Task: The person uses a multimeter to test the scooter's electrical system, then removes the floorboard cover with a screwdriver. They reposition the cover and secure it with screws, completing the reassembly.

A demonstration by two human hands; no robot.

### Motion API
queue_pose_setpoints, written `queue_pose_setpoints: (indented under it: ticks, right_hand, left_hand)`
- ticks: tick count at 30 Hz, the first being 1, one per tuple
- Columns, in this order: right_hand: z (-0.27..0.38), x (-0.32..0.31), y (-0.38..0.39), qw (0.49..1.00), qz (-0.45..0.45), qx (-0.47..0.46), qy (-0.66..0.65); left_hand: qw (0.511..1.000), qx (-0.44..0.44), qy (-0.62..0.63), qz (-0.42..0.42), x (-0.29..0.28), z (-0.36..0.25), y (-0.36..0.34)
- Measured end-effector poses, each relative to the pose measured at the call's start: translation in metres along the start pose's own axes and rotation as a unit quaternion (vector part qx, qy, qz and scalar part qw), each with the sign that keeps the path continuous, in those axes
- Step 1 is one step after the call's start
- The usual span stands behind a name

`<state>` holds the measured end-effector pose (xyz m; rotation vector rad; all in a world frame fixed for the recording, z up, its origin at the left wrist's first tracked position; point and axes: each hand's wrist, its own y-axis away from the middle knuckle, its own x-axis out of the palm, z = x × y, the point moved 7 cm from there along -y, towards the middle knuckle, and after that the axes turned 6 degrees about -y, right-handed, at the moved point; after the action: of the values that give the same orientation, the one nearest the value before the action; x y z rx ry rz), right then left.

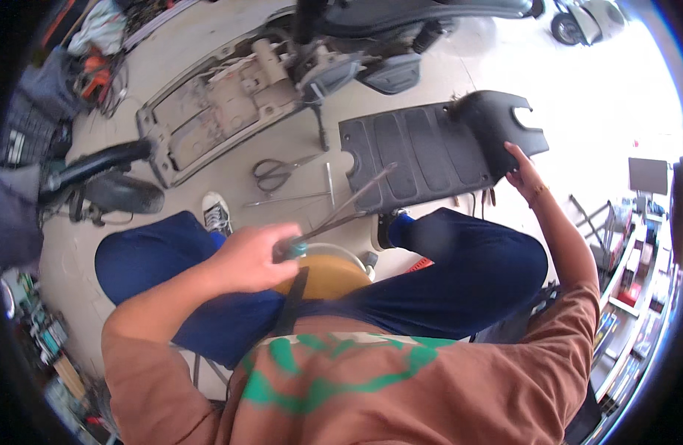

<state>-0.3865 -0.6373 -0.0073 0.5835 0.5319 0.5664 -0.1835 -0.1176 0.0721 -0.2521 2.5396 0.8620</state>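
Note:
My left hand (pixel 256 256) is closed around the teal handle of a screwdriver (pixel 349 200), whose long thin shaft points up and to the right. A second dark, slim shape lies close below that shaft, too blurred to name. The screwdriver's tip overlaps the black plastic footboard panel (pixel 415 152) in view; I cannot tell whether they touch. This panel is ribbed on its flat part and curves up at the right end. My right hand (pixel 527 178) grips its lower right edge, fingers partly hidden beneath. Scissors (pixel 272 175) and a bent metal rod (pixel 331 185) lie on the floor.
A scooter (pixel 230 111) with its floor frame exposed stands ahead to the left, its wheel (pixel 126 193) near my left knee. A round yellow thing (pixel 330 276) sits between my legs. Shelves with boxes (pixel 631 289) line the right, crates (pixel 33 126) the left.

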Motion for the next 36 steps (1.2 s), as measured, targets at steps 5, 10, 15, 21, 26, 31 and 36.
queue_pose_setpoints:
  ticks: [5, 10, 15, 21, 26, 31, 36]
  right_hand:
    - [-0.003, 0.047, 0.022, 0.993, 0.110, -0.006, -0.031]
    - [-0.015, 0.109, 0.046, 0.970, 0.219, 0.050, -0.094]
    - [0.002, 0.149, 0.068, 0.951, 0.289, 0.029, -0.103]
    - [0.034, 0.202, 0.118, 0.956, 0.285, -0.060, -0.039]
    - [0.050, 0.234, 0.134, 0.954, 0.294, -0.052, -0.035]
    - [0.053, 0.261, 0.134, 0.915, 0.398, 0.030, -0.058]
    - [0.068, 0.316, 0.176, 0.916, 0.400, 0.013, -0.027]
  left_hand:
    - [0.995, 0.037, 0.062, -0.066, -0.010, -0.005, 0.027]
    - [0.992, -0.066, 0.054, -0.092, -0.064, 0.006, 0.075]
    - [0.956, -0.095, 0.153, -0.233, -0.072, 0.039, 0.135]
    - [0.902, -0.116, 0.291, -0.295, -0.022, 0.082, 0.161]
    - [0.842, -0.101, 0.355, -0.394, -0.027, 0.088, 0.195]
    - [0.822, -0.054, 0.257, -0.505, -0.069, 0.035, 0.250]
    - [0.829, 0.003, -0.050, -0.558, -0.064, 0.004, 0.299]
